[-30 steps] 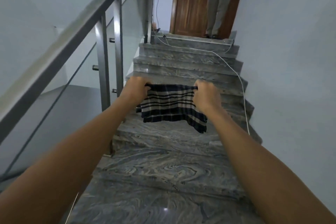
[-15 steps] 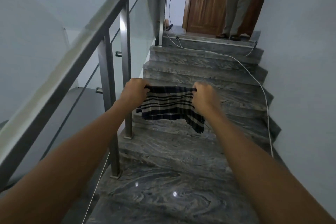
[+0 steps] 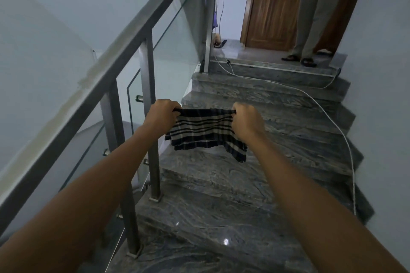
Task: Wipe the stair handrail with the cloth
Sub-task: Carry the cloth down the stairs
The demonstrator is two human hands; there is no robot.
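A dark cloth [image 3: 206, 132] with pale stripes hangs stretched between both hands over the grey marble stairs. My left hand [image 3: 163, 114] grips its left top corner and my right hand [image 3: 246, 121] grips its right top corner. The metal stair handrail [image 3: 124, 51] slopes up from lower left to upper middle, to the left of my left hand and apart from the cloth. Neither hand touches the rail.
Steel posts [image 3: 150, 122] and glass panels [image 3: 175, 46] stand under the rail. A white cable [image 3: 328, 117] trails down the steps along the right wall. At the top landing a person [image 3: 310, 17] stands before a wooden door [image 3: 270, 4]. Sandals lie near the top post.
The view has shifted up the stairs and closer to the railing; the rail and posts appear larger. Both hands keep holding the cloth stretched in the same way.
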